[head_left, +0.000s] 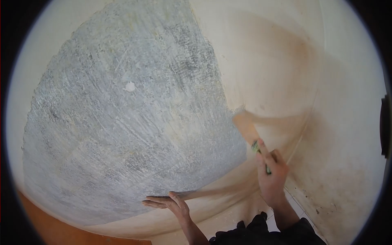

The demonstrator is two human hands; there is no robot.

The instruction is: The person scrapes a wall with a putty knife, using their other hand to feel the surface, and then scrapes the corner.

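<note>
My right hand (272, 175) is wrapped round the green-patterned handle of a putty knife (246, 126), index finger stretched along it. The flat blade points up and left. Its tip meets the wall at the right edge of a large grey scraped patch (134, 130), beside the cream coating (253, 65). My left hand (176, 205) has its fingers stretched out, pointing left, against the lower part of the grey patch. Nothing shows in that hand. A small white spot (130, 86) marks the upper middle of the patch.
To the right, the adjoining wall (343, 122) meets this one at a corner, with brownish stains low down. A dark object (384, 126) juts in at the far right. An orange surface (61, 222) lies at lower left, pale floor tiles (292, 204) at lower right.
</note>
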